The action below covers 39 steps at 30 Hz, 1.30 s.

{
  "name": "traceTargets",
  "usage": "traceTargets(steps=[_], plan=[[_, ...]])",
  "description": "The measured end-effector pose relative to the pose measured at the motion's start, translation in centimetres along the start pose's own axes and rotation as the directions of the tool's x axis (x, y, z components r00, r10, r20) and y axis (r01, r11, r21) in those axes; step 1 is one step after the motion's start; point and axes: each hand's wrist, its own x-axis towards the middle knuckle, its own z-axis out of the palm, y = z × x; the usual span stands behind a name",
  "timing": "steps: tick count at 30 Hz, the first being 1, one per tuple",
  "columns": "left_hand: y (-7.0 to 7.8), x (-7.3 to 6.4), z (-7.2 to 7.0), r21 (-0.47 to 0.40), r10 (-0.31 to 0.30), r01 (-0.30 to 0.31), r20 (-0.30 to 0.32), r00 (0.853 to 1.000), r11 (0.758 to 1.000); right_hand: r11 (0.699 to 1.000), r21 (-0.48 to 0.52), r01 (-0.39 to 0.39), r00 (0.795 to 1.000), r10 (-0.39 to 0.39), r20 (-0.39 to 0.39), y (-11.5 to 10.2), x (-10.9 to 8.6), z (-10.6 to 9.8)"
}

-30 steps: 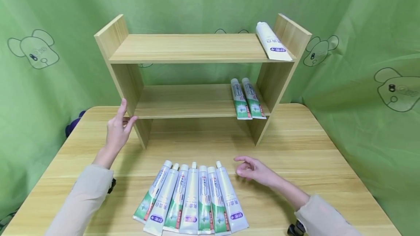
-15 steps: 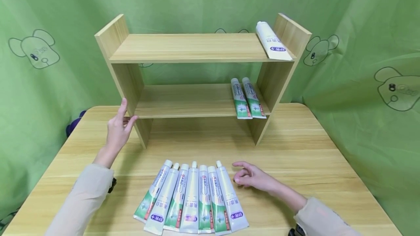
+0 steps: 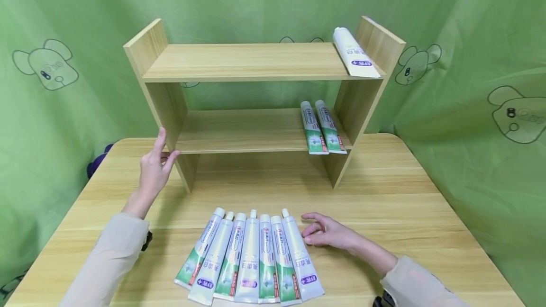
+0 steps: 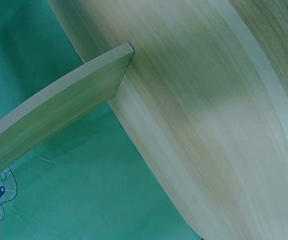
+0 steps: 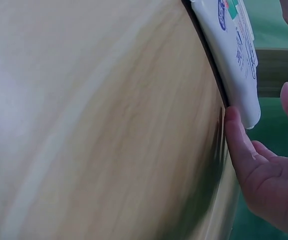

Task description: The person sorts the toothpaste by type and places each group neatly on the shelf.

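Left hand (image 3: 154,169) on the rack (image 3: 247,62), right hand (image 3: 327,232) beside a tube (image 3: 299,252)

Starting at the far left, we see a purple object (image 3: 97,160) beyond the table (image 3: 426,240) edge. Next comes the left hand, which grips the rack's left side panel (image 3: 168,108), with its thumb at the end of the middle board (image 3: 243,131) and its index finger pointing up along the panel.

In front of the rack, we count seven tubes fanned out on the table, close together, caps toward the rack. From the left, we read them as green-and-white, white with purple, green-and-white, white with purple, two more green-and-white, and a last white one with purple.

Just right of that last tube, we find the right hand, fingers loosely bent, thumb and index finger apart, nothing held between them. We cannot tell whether its fingertips touch the tube.

Above it, two green-and-white tubes (image 3: 315,131) lie side by side at the right end of the middle board, flat ends reaching its front edge. On the top board, we spot one white tube (image 3: 355,56) lying near the right side panel (image 3: 358,94), cap to the back. A green curtain (image 3: 256,4) hangs behind everything.
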Motion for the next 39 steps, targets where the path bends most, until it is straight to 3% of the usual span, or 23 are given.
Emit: traceTargets(steps=[9,19,25,28,32,39], plan=[[0.1,0.1,0.0,0.011,0.004,-0.004,0.009,1.0,1.0,1.0,0.015,0.016,0.999,-0.016,0.052,0.1,0.0,0.6],[0.0,0.1,0.1,-0.001,0.006,-0.006,0.005,1.0,1.0,0.999,-0.007,0.037,0.998,-0.037,0.045,0.2,0.2,1.6],[0.0,0.0,0.1,-0.001,0.003,-0.003,-0.003,1.0,1.0,0.992,-0.104,0.066,0.998,-0.065,0.011,0.2,0.1,2.7],[-0.1,-0.1,0.1,0.001,0.006,-0.006,-0.002,1.0,1.0,0.975,-0.201,0.095,0.995,-0.099,-0.011,0.3,0.1,3.3],[-0.1,-0.1,0.1,0.002,0.007,-0.006,-0.002,1.0,1.0,0.942,-0.325,0.079,0.991,-0.11,-0.079,0.2,0.0,3.9],[0.0,-0.1,0.0,0.0,-0.002,0.002,0.0,1.0,1.0,0.946,-0.323,0.032,0.987,-0.081,-0.14,-0.2,-0.1,4.5]])
